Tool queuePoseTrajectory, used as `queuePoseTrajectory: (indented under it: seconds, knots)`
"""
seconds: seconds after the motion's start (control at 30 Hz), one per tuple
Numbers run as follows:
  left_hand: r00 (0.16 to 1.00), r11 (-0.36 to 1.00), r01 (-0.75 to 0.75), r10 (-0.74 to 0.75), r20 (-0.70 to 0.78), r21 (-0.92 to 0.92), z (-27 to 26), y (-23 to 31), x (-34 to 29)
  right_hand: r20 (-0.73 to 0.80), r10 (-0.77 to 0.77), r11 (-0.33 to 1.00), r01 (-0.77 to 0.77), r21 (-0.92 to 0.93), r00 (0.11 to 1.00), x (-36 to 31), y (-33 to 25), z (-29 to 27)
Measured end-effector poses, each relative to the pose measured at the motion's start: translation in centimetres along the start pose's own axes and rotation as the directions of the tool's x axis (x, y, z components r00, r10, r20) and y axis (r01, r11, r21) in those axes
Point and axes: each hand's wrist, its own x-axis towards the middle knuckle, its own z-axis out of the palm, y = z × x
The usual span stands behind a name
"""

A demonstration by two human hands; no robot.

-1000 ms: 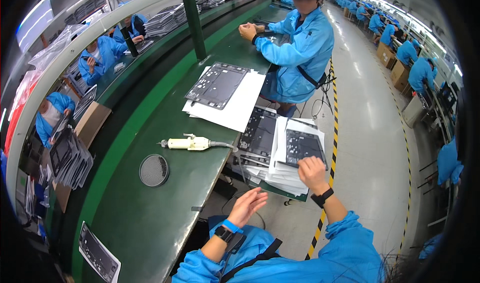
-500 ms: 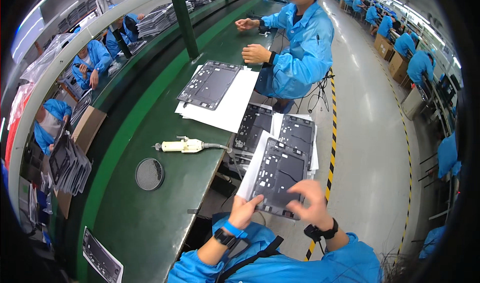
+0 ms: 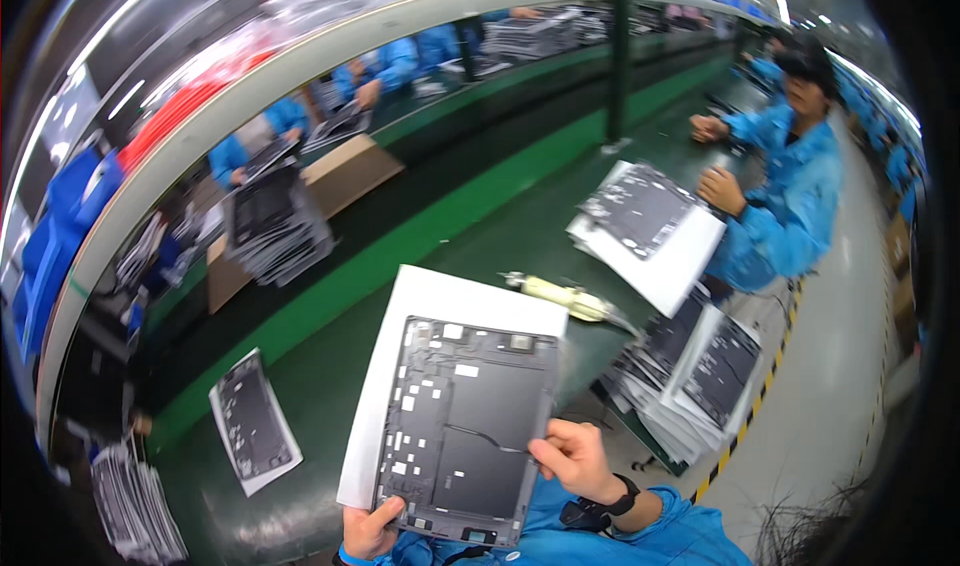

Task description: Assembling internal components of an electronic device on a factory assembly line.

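Green worktop (image 3: 330, 406) is seen below; a grey tablet back panel (image 3: 468, 428) on its white backing sheet (image 3: 400, 366) is held up above the near edge, inspection judged in hand. Panel is gripped by the right hand (image 3: 575, 458) at its right edge and the left hand (image 3: 372, 528) at the lower corner; a firm two-handed hold is judged needed next.

Grey tablet shell (image 3: 468, 428) on white sheet (image 3: 420, 311) between both hands.
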Motion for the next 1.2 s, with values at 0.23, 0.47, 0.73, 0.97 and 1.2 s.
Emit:
queuePoseTrajectory:
  seconds: [0.23,0.47,0.73,0.97,1.2]
  knots:
    - [0.983,0.826,0.083,-0.160,-0.090,-0.558,-6.8,-8.2,-0.4,0.263,0.328,0.925,-0.365,0.105,0.907,9.2,8.0,7.6]
    - [0.797,0.766,0.581,-0.467,0.383,-0.277,-11.1,-9.0,-1.1,0.264,0.415,0.903,-0.356,-0.242,0.871,12.1,8.9,8.3]
    - [0.586,0.954,0.300,-0.165,0.793,-0.023,-14.6,3.7,1.5,0.236,0.256,0.673,0.002,-0.740,0.937,13.1,6.7,7.3]
    - [0.712,0.381,-0.684,0.160,0.684,0.623,-6.4,2.9,13.9,-0.236,0.082,0.801,-0.205,-0.562,0.968,9.7,7.9,1.0]
    - [0.772,-0.041,-0.622,0.137,0.621,0.782,-3.6,1.4,17.5,-0.571,0.273,0.929,-0.058,0.366,0.774,6.9,6.3,-5.8]
